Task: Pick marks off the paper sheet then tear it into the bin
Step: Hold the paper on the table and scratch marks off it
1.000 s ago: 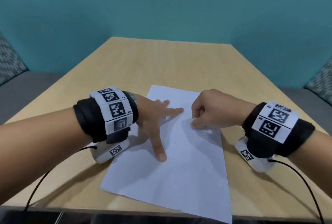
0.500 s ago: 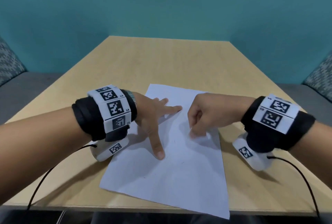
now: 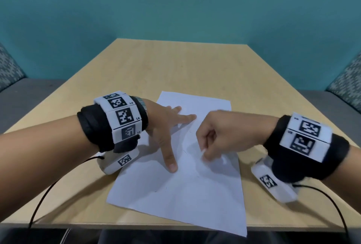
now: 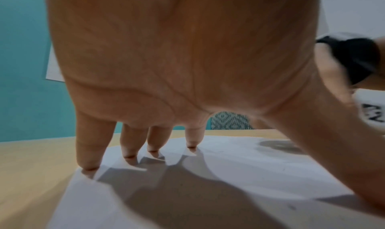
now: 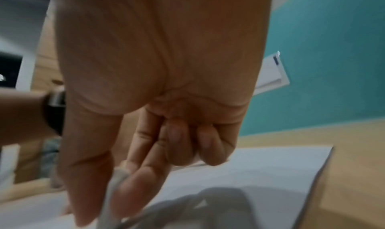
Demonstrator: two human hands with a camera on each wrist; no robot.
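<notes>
Two hands working over paper sheet (image 3: 181, 191), sheet lying flat on worktop (image 3: 175, 64), near corner overhanging front edge. Left hand (image 3: 164, 126) spread, straight fingertips (image 4: 88, 165) and thumb pressing down sheet's left half. Right hand (image 3: 220, 136) hovering just beside it over sheet's right half, outer fingers curled into palm, thumb and index finger (image 5: 133, 188) pinching small pale object, too blurred to identify, its tip touching or nearly touching paper. Faint marks showing between both hands.
</notes>
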